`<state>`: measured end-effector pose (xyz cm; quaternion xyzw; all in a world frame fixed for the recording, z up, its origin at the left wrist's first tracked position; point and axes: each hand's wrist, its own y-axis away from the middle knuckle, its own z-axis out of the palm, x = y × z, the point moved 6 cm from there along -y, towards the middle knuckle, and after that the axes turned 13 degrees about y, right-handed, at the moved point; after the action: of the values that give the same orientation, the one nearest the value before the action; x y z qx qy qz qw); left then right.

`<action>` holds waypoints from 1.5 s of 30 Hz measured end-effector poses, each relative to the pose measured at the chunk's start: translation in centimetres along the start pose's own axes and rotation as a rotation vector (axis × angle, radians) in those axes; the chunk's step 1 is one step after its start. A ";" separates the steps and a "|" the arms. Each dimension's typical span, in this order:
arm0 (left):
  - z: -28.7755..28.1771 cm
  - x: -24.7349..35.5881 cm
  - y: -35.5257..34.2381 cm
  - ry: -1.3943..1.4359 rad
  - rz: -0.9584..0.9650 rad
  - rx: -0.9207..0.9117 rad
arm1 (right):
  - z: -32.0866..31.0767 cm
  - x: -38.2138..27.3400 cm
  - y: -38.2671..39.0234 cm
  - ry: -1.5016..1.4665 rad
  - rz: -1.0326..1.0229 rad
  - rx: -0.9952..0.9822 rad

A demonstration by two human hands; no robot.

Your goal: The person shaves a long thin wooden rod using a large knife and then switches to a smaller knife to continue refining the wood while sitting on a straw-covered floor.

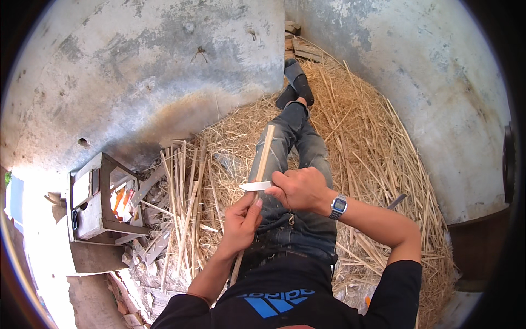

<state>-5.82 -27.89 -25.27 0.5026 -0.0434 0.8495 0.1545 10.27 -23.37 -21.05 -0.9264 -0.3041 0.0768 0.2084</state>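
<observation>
Pale, a long thin bamboo strip [264, 156] is gripped at centre frame by the left hand [241, 222], steadied along the lap; a short silver-bladed knife [255, 186] is clenched in the right hand [298, 189], its blade set crosswise against the strip, above straw-coloured shavings [372, 148].

Black sleeves [402, 274], silver wristwatch [339, 206], blue jeans [296, 219], dark socks [298, 82].

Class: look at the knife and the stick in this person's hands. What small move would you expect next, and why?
Probably a push of the knife away along the stick. The right hand holds the blade across the stick, the left hand grips it lower down, and the far end points over the legs toward the straw.
</observation>
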 end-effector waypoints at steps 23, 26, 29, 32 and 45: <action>1.2 0.4 -1.7 0.280 -0.127 -0.073 | -2.8 -0.2 0.0 -0.064 0.129 0.035; 1.7 -0.1 -1.2 0.246 -0.150 -0.096 | -2.6 2.0 -0.3 -0.033 0.208 0.111; 2.0 -0.3 -0.9 0.235 -0.171 -0.106 | -2.7 5.6 -1.0 0.004 0.304 0.092; 1.9 -0.5 -1.2 0.320 -0.209 -0.090 | -2.5 0.9 0.8 -0.048 0.157 -0.003; 2.9 -1.3 -0.8 0.865 -0.472 -0.175 | -1.9 8.0 -0.8 0.035 0.368 0.035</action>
<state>-2.56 -28.04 -25.06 0.0856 0.0686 0.9151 0.3881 16.82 -18.66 -19.12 -0.9637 -0.1245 0.1031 0.2123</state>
